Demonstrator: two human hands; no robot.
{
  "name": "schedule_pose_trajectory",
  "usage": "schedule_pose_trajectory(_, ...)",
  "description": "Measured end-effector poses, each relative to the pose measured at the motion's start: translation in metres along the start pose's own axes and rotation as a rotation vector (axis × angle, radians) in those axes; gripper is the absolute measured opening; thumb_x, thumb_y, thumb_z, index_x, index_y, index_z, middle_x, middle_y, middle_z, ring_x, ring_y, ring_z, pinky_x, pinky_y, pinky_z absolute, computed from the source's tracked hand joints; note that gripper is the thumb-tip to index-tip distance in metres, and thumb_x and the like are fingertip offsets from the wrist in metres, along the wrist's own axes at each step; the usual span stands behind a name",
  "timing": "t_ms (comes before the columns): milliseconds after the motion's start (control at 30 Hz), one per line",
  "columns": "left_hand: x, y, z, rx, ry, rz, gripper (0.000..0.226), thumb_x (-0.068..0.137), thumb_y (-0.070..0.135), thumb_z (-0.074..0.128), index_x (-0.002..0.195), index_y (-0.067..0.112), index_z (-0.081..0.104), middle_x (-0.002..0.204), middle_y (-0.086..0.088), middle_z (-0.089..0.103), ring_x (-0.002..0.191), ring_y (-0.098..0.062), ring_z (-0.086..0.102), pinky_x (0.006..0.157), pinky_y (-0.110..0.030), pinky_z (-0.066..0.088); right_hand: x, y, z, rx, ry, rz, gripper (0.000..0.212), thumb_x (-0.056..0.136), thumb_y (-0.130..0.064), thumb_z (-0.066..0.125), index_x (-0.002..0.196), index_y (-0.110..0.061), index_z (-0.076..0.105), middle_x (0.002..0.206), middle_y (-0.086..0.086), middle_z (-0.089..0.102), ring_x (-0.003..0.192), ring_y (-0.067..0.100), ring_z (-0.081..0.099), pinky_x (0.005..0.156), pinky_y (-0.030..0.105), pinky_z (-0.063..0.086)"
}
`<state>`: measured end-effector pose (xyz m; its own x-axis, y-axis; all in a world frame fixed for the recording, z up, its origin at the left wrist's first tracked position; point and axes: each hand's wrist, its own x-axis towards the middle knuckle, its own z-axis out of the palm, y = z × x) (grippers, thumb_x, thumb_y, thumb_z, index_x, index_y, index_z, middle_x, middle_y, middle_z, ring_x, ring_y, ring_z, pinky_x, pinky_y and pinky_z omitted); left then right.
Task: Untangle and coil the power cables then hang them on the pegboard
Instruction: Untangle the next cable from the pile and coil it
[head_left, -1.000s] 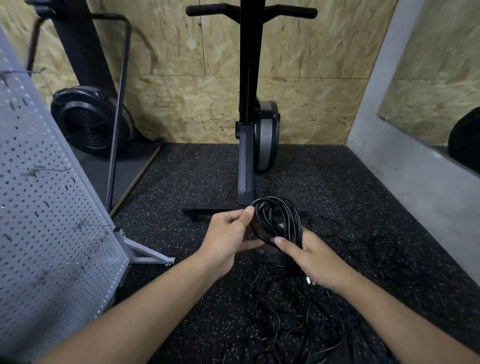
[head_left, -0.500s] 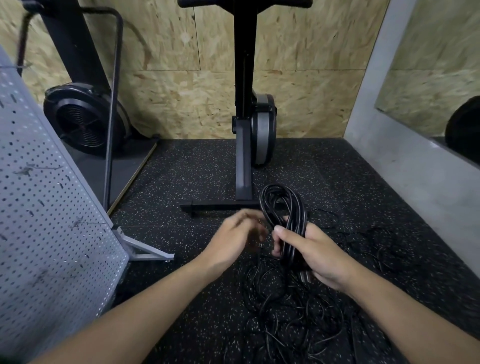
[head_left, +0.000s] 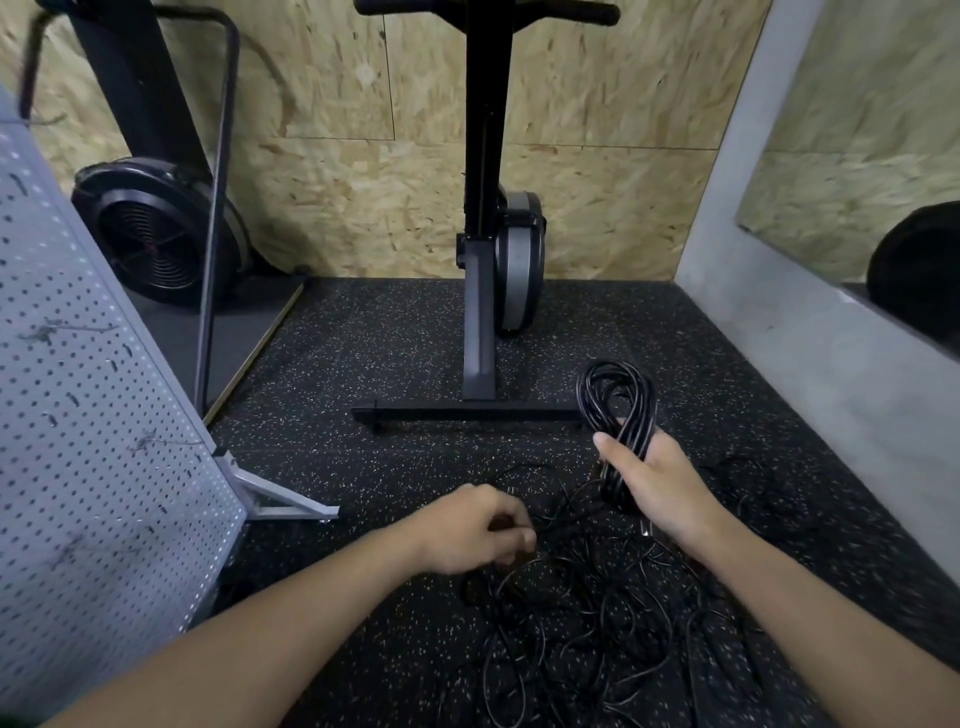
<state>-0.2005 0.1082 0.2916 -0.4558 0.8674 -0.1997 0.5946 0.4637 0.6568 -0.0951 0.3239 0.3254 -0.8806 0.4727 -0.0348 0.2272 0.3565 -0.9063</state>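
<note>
the left hand hides whether it pinches anything — the coil is partly buried in the right hand.

Dim, even light; wide-angle bending at the edges; left hand slightly blurred.

Entry: no readable text, label, brand, number or sign was found anywhere in the head view.
</note>
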Motion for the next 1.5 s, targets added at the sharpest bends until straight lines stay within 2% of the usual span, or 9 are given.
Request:
schedule_pose_trajectory(167,0.001,0.01,-0.016,0.251,0.144,0.146,0.022,0.106,0.039,0.059,0.11,0.023,0.073,0.106,0.011,0.071,0.091,-0.001,0.062,0.083,-0.024,0.052,0.006,0.011,0.0,-0.32,-0.137,-0.009,0.038,0.106,-0.033,0.057,0.142,-0.026,0.052,0.125,-0.01,0.065,0.119,0.014,0.059,0.097,0.031,0.042)
schedule_pose_trajectory(300,-0.001,0.009,-0.02,0.293,0.2,0.209,0.015,0.103,0.037,0.064,0.106,0.023,0.07,0.101,0.014,0.064,0.086,-0.001,0.057,0.077,-0.019,0.047,0.008,0.009,0.003,-0.418,-0.133,0.0,0.035,0.105,-0.034,0.057,0.138,-0.026,0.049,0.108,-0.009,0.069,0.103,0.015,0.066,0.089,0.033,0.048)
schedule_pose_trajectory(533,-0.007,0.017,-0.028,0.236,0.439,0.389,0.016,0.097,0.033,0.073,0.103,0.018,0.073,0.098,0.011,0.064,0.087,0.0,0.056,0.079,-0.021,0.049,0.002,0.003,0.012,-0.515,-0.198,0.013,0.046,0.104,-0.042,0.058,0.143,-0.022,0.047,0.123,-0.002,0.067,0.112,0.017,0.063,0.089,0.031,0.047)
schedule_pose_trajectory(767,-0.012,0.01,-0.047,-0.021,0.669,0.386,0.034,0.075,0.033,0.093,0.094,0.016,0.07,0.089,0.008,0.064,0.085,-0.01,0.061,0.075,-0.03,0.053,-0.027,-0.026,0.022,-0.331,-0.526,0.003,0.062,0.09,-0.086,0.033,0.147,-0.06,0.037,0.137,-0.033,0.05,0.126,-0.004,0.048,0.105,0.026,0.037)
schedule_pose_trajectory(867,-0.013,0.009,-0.045,-0.022,0.698,0.393,0.041,0.069,0.035,0.097,0.091,0.017,0.067,0.088,0.01,0.06,0.083,-0.01,0.058,0.073,-0.025,0.05,-0.03,-0.025,0.031,-0.42,-0.62,-0.065,0.065,0.091,-0.082,0.046,0.15,-0.061,0.028,0.145,-0.026,0.051,0.128,-0.002,0.051,0.11,0.029,0.042)
schedule_pose_trajectory(1033,-0.012,0.01,-0.045,0.025,0.705,0.36,0.042,0.071,0.044,0.093,0.09,0.019,0.064,0.087,0.011,0.059,0.082,-0.012,0.057,0.071,-0.027,0.05,-0.025,-0.018,0.036,-0.522,-0.547,-0.082,0.019,0.104,-0.048,0.054,0.118,-0.036,0.059,0.104,0.005,0.071,0.096,0.025,0.068,0.09,0.044,0.054)
schedule_pose_trajectory(1200,-0.015,-0.01,-0.052,-0.146,0.58,0.124,0.023,0.097,0.047,0.069,0.093,0.025,0.07,0.084,0.009,0.071,0.078,-0.005,0.065,0.073,-0.029,0.054,-0.024,-0.017,0.025,-0.378,-0.453,-0.059,0.012,0.106,-0.042,0.056,0.113,-0.049,0.062,0.115,-0.025,0.069,0.109,-0.007,0.062,0.098,0.024,0.047)
schedule_pose_trajectory(1300,-0.015,-0.028,-0.045,-0.158,0.443,0.018,0.027,0.105,0.047,0.056,0.09,0.03,0.071,0.085,0.012,0.072,0.081,-0.002,0.066,0.076,-0.029,0.052,-0.019,-0.01,0.017,-0.344,-0.393,-0.033,0.012,0.104,-0.048,0.056,0.114,-0.045,0.062,0.119,-0.013,0.072,0.113,0.007,0.065,0.104,0.038,0.049)
schedule_pose_trajectory(1500,-0.013,-0.036,-0.039,-0.219,0.337,-0.058,0.025,0.106,0.038,0.058,0.101,0.022,0.077,0.093,0.012,0.076,0.083,0.004,0.067,0.075,-0.024,0.049,-0.017,-0.011,0.011,-0.228,-0.321,-0.022,0.013,0.105,-0.041,0.057,0.093,-0.043,0.061,0.073,-0.028,0.067,0.081,0.002,0.063,0.083,0.03,0.046)
